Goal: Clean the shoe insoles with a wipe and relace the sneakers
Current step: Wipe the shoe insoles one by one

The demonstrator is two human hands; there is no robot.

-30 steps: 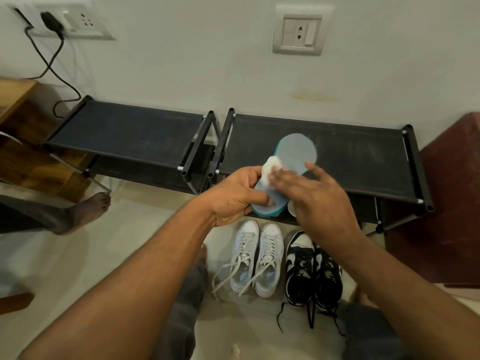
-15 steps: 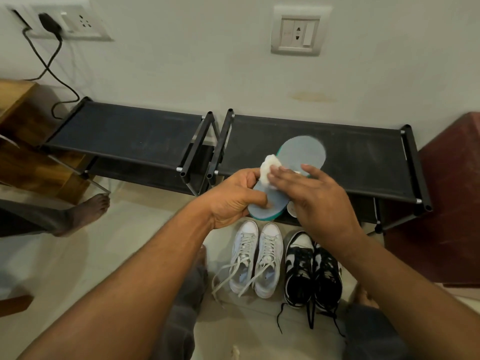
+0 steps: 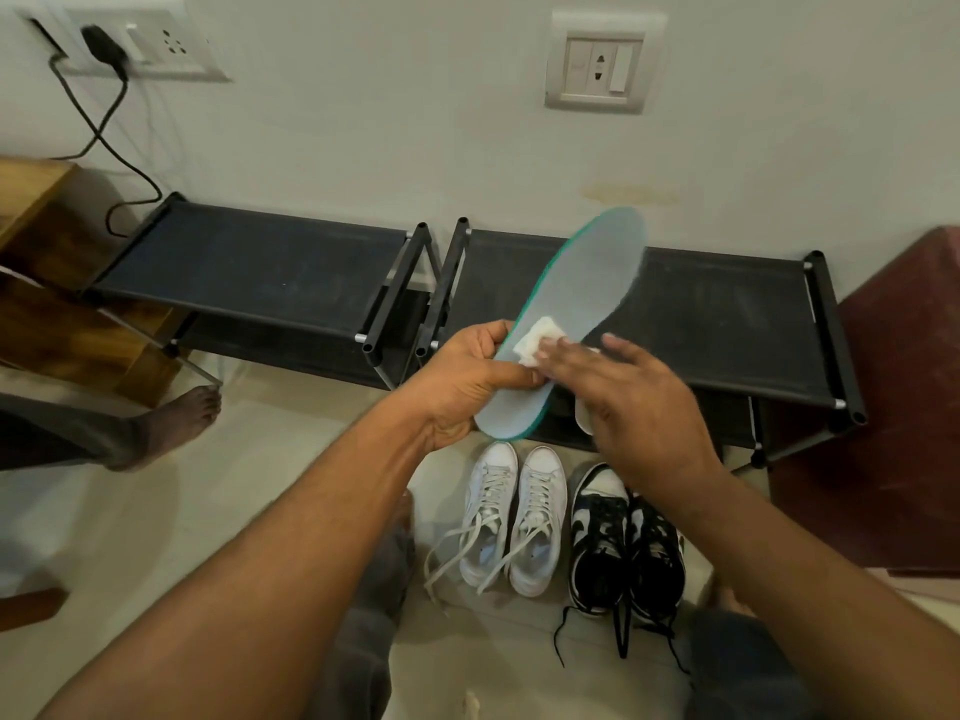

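Our forearms [image 3: 291,537] are bare from the view's lower edge up to the left hand [image 3: 462,387] and right hand [image 3: 644,407]. Creased grey trousers [image 3: 363,641] cover our left knee; the right trouser leg [image 3: 743,667] looks darker, blue-grey.

Layout at the wall [image 3: 363,122]
I see the left rack [image 3: 249,262] beside the right rack [image 3: 727,314]; sneakers [image 3: 537,517] on the floor [image 3: 156,537] before the right one.

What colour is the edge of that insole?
Teal green, on the insole with a pale bluish-grey top. Head view shows it.
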